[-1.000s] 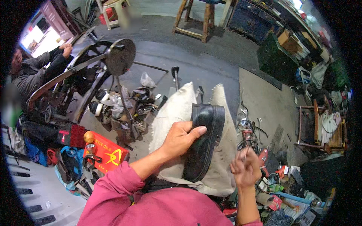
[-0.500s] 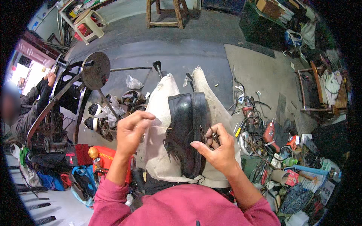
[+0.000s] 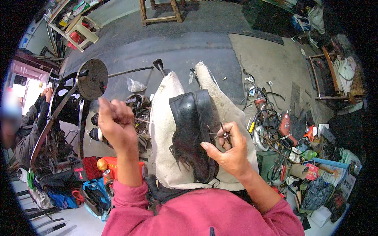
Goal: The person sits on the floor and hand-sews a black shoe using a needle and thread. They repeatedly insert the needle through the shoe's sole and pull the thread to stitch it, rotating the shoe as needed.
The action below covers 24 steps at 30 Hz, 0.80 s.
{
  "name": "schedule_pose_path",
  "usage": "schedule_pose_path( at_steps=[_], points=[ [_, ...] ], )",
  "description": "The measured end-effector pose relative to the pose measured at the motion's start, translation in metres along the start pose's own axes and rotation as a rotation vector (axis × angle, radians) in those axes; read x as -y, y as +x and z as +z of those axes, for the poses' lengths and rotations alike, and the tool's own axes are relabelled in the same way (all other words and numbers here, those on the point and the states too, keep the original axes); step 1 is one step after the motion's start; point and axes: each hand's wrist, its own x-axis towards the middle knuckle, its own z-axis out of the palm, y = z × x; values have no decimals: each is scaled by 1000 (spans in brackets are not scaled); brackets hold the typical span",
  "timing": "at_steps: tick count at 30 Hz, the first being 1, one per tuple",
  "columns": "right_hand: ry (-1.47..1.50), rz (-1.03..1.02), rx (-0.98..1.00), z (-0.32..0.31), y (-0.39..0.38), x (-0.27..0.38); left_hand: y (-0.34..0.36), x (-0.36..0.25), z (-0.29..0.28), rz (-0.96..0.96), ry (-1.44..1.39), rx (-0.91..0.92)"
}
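Across my lap, on a pale canvas cloth [image 3: 163, 153], lies a black shoe [image 3: 185, 129] on its side, its sole edge facing right and its laces toward me. My left hand [image 3: 118, 126] is raised off to the left of the shoe, fingers pinched on a thin thread [image 3: 142, 120] that runs right toward the shoe; motion smears the fingertips. Beside the sole, my right hand [image 3: 230, 151] curls round a small dark tool with a metal collar [image 3: 225, 135], which looks like an awl and is mostly hidden by the fingers. The right thumb rests close to the sole edge.
A metal stand with a round disc [image 3: 92, 78] rises at left; a person [image 3: 33, 126] sits beyond it. Cables, a red power tool [image 3: 286, 126] and mixed hand tools cover the floor at right. Bags and an orange-red box [image 3: 114, 167] lie near left. A wooden stool [image 3: 161, 17] stands ahead.
My left hand has moved left and up, away from the shoe, drawing the thread with it. My right hand stays beside the sole with its tool. The view has shifted slightly.
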Motion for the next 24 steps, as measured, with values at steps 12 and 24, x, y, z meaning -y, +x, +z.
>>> schedule_pose_path(
  at_steps=[12,24],
  points=[
    [-34,-443,94,-27,-14,14,-95,5,59,397,921,716],
    [-25,-171,268,-66,-10,17,-95,12,63,252,816,530]
  ],
)
